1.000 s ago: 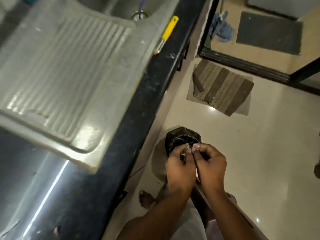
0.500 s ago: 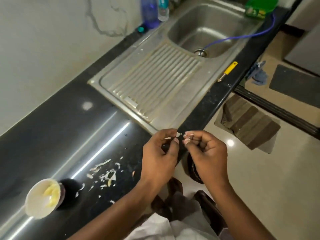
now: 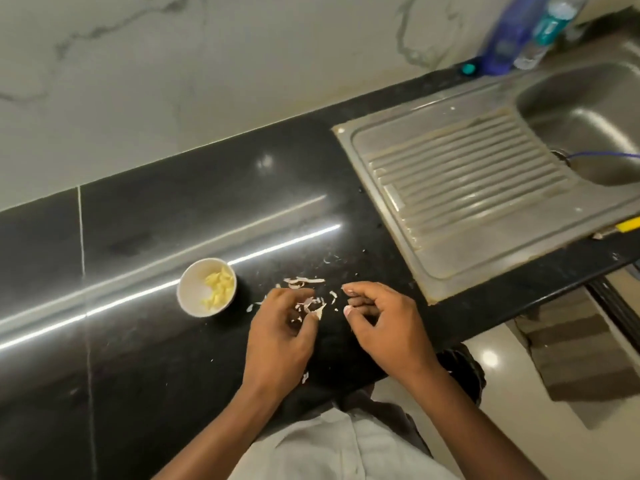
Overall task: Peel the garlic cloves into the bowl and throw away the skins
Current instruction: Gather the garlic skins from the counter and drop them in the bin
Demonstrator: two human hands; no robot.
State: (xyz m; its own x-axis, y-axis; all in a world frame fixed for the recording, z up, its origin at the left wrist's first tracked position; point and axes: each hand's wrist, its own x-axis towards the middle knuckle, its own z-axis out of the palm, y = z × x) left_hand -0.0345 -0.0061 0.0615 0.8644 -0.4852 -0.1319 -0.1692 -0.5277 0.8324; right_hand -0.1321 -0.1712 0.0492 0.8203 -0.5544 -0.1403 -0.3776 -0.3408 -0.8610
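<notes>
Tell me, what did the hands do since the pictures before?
Both hands left the black bin on the floor and came up over the counter. They were pinched together; now they are apart. The left hand curls over the garlic skins; the right hand holds nothing I can see. The bowl of peeled cloves stayed beside the skins.

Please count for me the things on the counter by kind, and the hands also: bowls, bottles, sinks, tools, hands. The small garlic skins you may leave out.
Bowls: 1, the white bowl
Bottles: 2, the blue bottle and the clear bottle
Sinks: 1, the sink
Tools: 1, the yellow-handled tool
Hands: 2, the left hand and the right hand
Total: 7, with the garlic skins not counted.
</notes>
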